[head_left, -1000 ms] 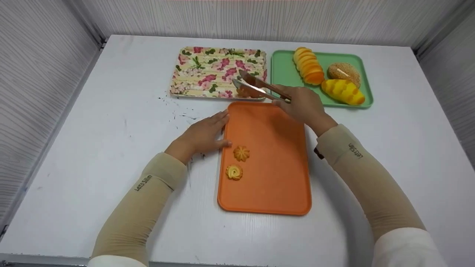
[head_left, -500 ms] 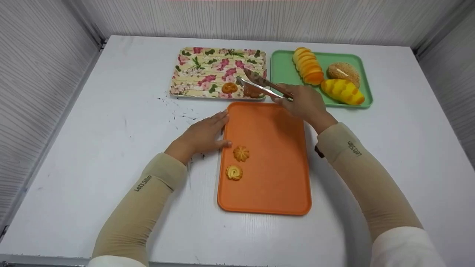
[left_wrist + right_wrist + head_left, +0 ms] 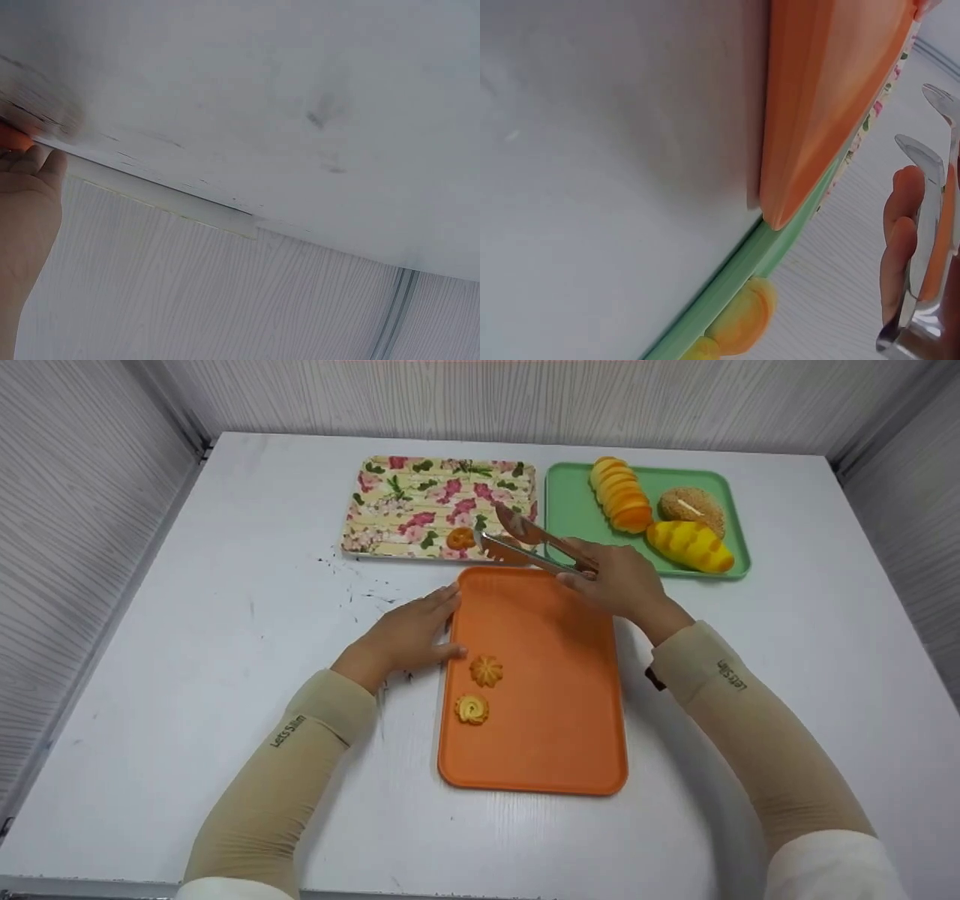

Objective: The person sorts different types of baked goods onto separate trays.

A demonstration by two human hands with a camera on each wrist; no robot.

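Note:
My right hand grips metal tongs over the near right corner of a floral tray. The tong arms stand apart; in the right wrist view nothing shows between the tips of the tongs. Just left of them a brown pretzel-shaped cookie lies on the floral tray. Another brown piece is partly hidden beneath the tongs. My left hand, fingers extended, touches the left edge of an orange tray. This tray bears a flower-shaped cookie and a swirled round cookie.
A green tray stands at the back right, beside the floral one. On it lie a sliced orange-yellow loaf, a seeded bun and a yellow bread roll. Wood-patterned panels border the white table.
The pretzel-shaped cookie, out of sight a second ago, now shows left of the tongs. The tongs have shifted slightly right and their tips stand wider apart. My left hand stays put.

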